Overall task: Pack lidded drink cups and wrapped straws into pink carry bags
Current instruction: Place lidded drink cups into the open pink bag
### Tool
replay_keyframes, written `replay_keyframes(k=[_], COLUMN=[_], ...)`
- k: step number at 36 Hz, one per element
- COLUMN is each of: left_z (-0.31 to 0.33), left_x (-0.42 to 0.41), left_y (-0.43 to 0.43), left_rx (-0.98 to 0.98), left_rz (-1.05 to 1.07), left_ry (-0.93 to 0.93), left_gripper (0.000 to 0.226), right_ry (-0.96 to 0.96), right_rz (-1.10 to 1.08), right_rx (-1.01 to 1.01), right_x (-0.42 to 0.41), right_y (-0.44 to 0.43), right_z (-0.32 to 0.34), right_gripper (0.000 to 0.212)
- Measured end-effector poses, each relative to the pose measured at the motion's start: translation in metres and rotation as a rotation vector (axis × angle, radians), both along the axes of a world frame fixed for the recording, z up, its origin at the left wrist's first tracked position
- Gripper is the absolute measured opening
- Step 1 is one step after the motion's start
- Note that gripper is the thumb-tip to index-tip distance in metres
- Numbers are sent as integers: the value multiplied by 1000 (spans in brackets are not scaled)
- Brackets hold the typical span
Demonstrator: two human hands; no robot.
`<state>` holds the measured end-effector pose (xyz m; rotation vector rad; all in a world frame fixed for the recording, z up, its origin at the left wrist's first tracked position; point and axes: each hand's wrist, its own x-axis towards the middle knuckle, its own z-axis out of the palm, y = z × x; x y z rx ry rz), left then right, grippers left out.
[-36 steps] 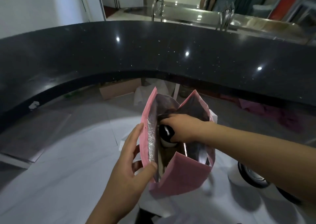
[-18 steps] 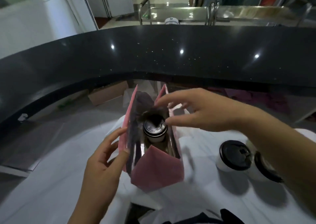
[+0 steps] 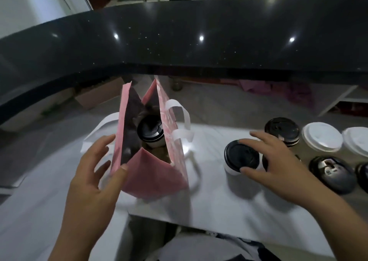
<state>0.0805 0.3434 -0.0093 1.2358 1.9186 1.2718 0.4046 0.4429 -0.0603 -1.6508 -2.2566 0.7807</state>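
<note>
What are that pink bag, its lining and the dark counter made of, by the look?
Pink bag: matte, stiff, holding sharp creases, so probably paper or coated board. Its lining: silvery grey with a dull sheen, likely foil insulation. Counter: glossy black with pale flecks and mirrored lamps, seemingly polished stone.

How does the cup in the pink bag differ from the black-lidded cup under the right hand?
The cup in the bag sits inside the pink bag, untouched; the cup under the hand stands on the white tabletop right of it. The right hand brackets that cup's lid with thumb and forefinger. Both stand upright, white with black lids.
</note>
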Motion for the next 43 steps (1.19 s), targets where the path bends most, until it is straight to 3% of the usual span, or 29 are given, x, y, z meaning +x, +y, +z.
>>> replay_keyframes(k=[7, 19, 31, 37, 43], left_z=[-11, -13, -11, 26, 48], left_x=[26, 83, 108, 92, 70], left_y=[-23, -80, -67, -31, 16], left_rx=[28, -90, -116, -263, -648], left_rz=[42, 258, 117, -9, -115], left_ry=[130, 294, 516, 763, 1043], left_gripper=[53, 61, 51, 56, 70], right_ry=[-205, -190, -284, -212, -197], right_rz=[186, 299, 495, 443, 418], right_rx=[-65, -145, -156, -178, -168], right_x=[2, 1, -20, -5, 9], right_y=[22, 49, 74, 67, 61], right_z=[-21, -31, -27, -39, -38], right_gripper=[81, 73, 71, 74, 74])
